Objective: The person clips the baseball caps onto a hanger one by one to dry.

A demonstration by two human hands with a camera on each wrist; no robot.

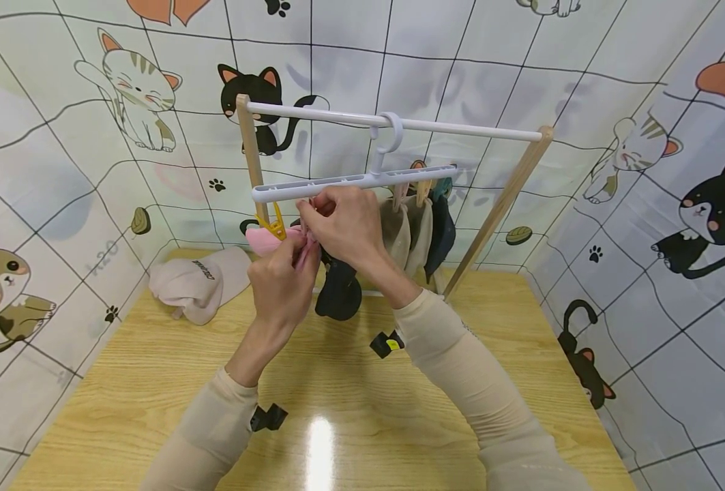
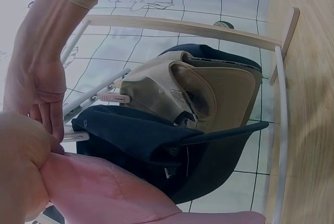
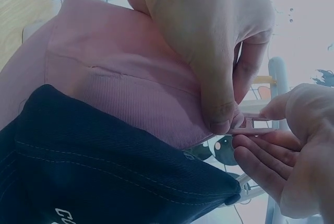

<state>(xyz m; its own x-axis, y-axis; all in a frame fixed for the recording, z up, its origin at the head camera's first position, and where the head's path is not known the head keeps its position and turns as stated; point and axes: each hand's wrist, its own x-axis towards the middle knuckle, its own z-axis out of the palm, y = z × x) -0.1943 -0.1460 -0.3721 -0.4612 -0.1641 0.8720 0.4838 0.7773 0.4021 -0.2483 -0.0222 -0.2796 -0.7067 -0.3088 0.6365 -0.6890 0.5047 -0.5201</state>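
Observation:
My left hand point(image 1: 282, 283) pinches the edge of a pink cap point(image 3: 130, 62) under the left part of a white clip hanger point(image 1: 313, 187). Beside it, my right hand point(image 1: 348, 221) holds a pale pink clothespin point(image 3: 253, 130) between thumb and fingers, its tip right at the cap's pinched edge in the right wrist view. A dark navy cap point(image 2: 135, 140) hangs next to the pink one from a light peg point(image 2: 76, 137). Farther along are beige caps point(image 2: 156, 85) and another dark cap point(image 1: 440, 232). In the head view my hands partly cover the pink cap.
The hanger hooks over the white bar point(image 1: 466, 127) of a rack with wooden side posts point(image 1: 497, 208). A yellow clip point(image 1: 274, 226) hangs at the hanger's left end. On the wooden table point(image 1: 153, 389) lies a pale cap point(image 1: 199, 281) at the back left.

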